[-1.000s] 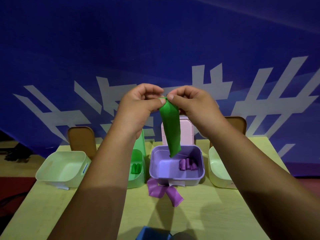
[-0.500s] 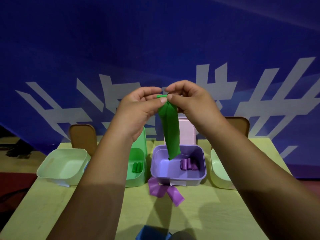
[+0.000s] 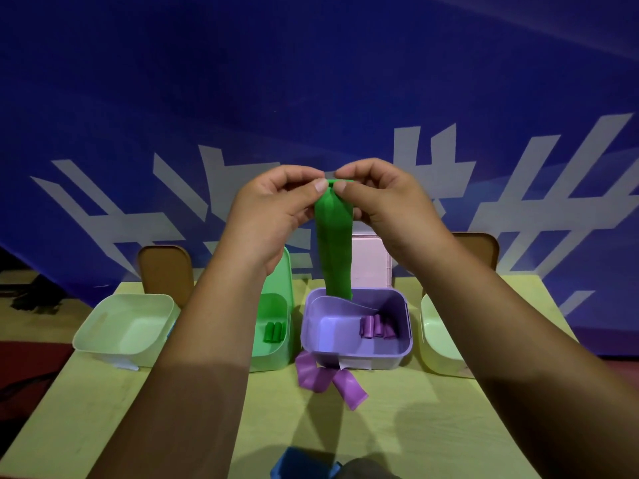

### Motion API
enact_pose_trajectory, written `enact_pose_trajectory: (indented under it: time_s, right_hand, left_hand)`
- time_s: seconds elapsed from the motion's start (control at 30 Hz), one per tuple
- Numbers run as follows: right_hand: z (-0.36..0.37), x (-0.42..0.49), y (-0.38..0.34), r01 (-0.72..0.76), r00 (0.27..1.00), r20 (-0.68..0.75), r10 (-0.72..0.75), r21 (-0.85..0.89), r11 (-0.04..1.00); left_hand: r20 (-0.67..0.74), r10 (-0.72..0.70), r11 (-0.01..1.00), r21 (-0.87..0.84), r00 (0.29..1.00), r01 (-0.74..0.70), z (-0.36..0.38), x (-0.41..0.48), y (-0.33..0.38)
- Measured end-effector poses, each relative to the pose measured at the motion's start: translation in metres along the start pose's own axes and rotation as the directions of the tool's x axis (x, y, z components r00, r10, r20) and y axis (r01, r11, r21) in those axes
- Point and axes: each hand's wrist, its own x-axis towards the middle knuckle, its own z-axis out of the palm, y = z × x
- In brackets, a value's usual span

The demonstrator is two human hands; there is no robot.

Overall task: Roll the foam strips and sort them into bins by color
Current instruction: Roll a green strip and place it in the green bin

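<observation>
A green foam strip [image 3: 334, 243] hangs down in the air above the bins. My left hand [image 3: 273, 216] and my right hand [image 3: 383, 205] both pinch its top end, thumbs and fingertips close together. Below, a green bin [image 3: 288, 305] holds rolled green strips [image 3: 274, 331]. Beside it a purple bin [image 3: 356, 356] holds several rolled purple strips [image 3: 376, 327]. A loose purple strip [image 3: 328, 380] lies crumpled on the table in front of the purple bin.
A pale bin [image 3: 103, 326] stands at the left and another pale bin [image 3: 437, 354] at the right, partly hidden by my right arm. Lids lean behind the bins against a blue banner. A blue object [image 3: 297, 466] lies at the table's near edge.
Both hands have stayed together at the strip's top end, working it between the fingertips. The hanging part looks slightly shorter and sits a little higher over the purple bin.
</observation>
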Motion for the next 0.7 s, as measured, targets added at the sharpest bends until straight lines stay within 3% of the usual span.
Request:
enact_pose_trajectory:
  time_s: [0.33,0.7]
  right_hand:
    - [0.002,-0.003,-0.005,0.053,0.998,-0.013,-0.053,-0.062,0.997]
    - [0.004,-0.005,-0.004,0.070,0.996,-0.042,-0.075,-0.128,0.989]
  left_hand:
    - [0.035,-0.024,0.993,-0.113,0.999,0.028,0.001,0.000,0.000]
    - [0.008,0.008,1.000,-0.007,1.000,-0.008,0.002,0.001,-0.008]
